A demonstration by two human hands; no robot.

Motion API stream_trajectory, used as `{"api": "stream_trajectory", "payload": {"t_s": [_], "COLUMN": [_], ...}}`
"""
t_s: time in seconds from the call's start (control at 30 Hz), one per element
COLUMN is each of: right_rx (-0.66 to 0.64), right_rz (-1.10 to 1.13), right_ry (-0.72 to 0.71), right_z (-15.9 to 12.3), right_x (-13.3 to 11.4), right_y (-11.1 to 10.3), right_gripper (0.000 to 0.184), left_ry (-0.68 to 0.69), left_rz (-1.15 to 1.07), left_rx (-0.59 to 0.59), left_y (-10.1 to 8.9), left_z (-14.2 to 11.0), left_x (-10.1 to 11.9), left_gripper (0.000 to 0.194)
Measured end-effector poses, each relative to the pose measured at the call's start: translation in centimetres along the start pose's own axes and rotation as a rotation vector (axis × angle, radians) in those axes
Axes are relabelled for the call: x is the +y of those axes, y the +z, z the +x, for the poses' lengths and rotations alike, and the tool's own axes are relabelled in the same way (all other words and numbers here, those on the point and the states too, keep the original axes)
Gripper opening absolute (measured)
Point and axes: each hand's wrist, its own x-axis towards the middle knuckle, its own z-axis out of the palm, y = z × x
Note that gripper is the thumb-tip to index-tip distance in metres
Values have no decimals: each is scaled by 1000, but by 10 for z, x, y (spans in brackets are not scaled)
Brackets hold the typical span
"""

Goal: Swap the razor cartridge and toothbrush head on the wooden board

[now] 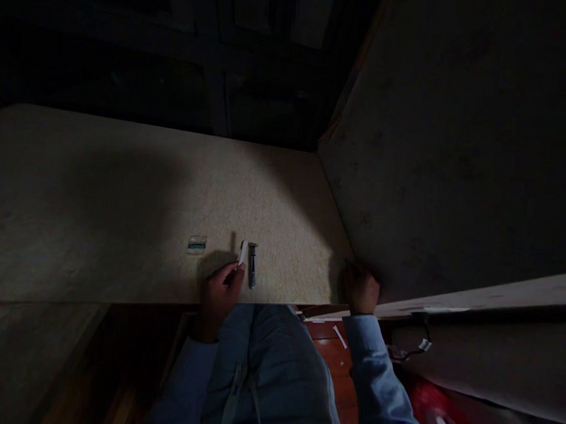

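The left hand (pixel 222 290) holds a white strip (pixel 243 253) upright between its fingers, above the surface (pixel 282 224) near its front edge. Just beside the strip, on its right, a razor (pixel 253 267) lies with its head pointing away from the person and its dark handle toward the edge. Left of them, well apart from the razor, lies a small clear case (pixel 197 245) with a green and dark bar in it. The right hand (pixel 361 288) rests at the surface's right end, against the wall (pixel 454 151); whatever its fingers hold is too dark to tell. Below, a white stick (pixel 340 337) lies on the reddish floor (pixel 344 371).
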Motion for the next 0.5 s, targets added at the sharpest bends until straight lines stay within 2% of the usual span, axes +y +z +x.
{"api": "stream_trajectory", "payload": {"t_s": [0.17,0.3,0.4,0.5], "right_rx": [18,38,31,-27], "right_rz": [91,264,413,567], "right_ry": [-20,-128,-204,-196], "right_z": [-4,-13,-26,-48], "right_x": [9,22,28,19], "right_y": [6,11,10,3], "right_gripper": [45,52,51,47], "left_ry": [-89,-133,-162,-210], "left_rz": [-134,-306,-398,-453], "left_rx": [-31,-53,-62,-43], "left_y": [-4,-9,-15,-19], "left_z": [1,3,4,4], "left_x": [6,9,12,16], "left_gripper": [38,37,40,42]}}
